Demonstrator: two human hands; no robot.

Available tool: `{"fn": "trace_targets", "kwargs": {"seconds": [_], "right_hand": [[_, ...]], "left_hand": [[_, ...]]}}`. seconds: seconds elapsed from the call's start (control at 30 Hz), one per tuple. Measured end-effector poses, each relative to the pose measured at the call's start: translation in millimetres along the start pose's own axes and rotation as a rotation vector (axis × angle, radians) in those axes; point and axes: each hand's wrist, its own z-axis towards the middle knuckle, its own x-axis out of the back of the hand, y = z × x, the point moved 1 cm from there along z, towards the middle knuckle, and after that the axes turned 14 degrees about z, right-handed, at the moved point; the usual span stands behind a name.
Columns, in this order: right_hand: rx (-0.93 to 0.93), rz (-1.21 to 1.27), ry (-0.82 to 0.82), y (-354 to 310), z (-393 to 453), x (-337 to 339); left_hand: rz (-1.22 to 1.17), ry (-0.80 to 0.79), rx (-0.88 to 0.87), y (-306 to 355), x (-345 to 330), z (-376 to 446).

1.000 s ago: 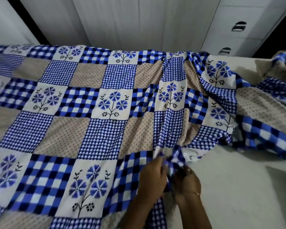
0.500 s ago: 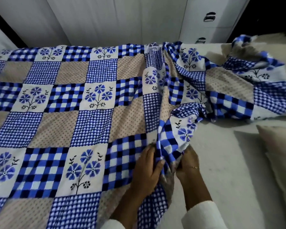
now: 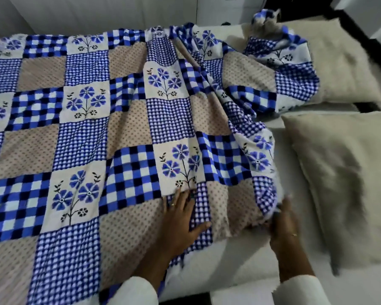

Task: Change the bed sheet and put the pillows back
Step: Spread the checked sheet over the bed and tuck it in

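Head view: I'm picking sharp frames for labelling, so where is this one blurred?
Head view: the right hand and the near beige pillow smear with motion; the left hand and the blue-and-beige patchwork sheet look fairly crisp; wide-angle distortion bends the edges.

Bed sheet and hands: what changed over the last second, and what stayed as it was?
The left hand let go of the bunched sheet edge and now lies flat on the bed sheet. The right hand, blurred, grips the edge and has carried it rightward toward the near pillow, so the gathered fabric is spread wider. The far corner remains heaped against the far pillow; part of the mattress remains uncovered.
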Motion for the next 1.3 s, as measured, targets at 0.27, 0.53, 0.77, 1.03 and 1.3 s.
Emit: {"fn": "trace_targets", "kwargs": {"seconds": [0.27,0.53,0.77,1.03,1.3], "right_hand": [[0.033,0.019,-0.565,36.6,-70.9,-1.5],[0.308,-0.124,0.151,45.2,-79.5,52.1],[0.492,-0.393,0.304,53.7,-79.9,116.9],[-0.121,-0.159,-0.181,177.7,-127.7,101.5],[-0.061,-0.175,0.021,201.0,-152.2,40.6]], "left_hand": [[-0.475,0.136,0.189,-1.6,-8.1,-51.4],[-0.183,0.065,-0.036,-34.4,-8.4,-114.0],[0.17,0.03,-0.098,-31.2,-42.3,-200.4],[-0.38,-0.033,0.254,4.9,-65.6,-249.5],[-0.528,0.054,0.486,-28.4,-57.5,-262.0]]}}
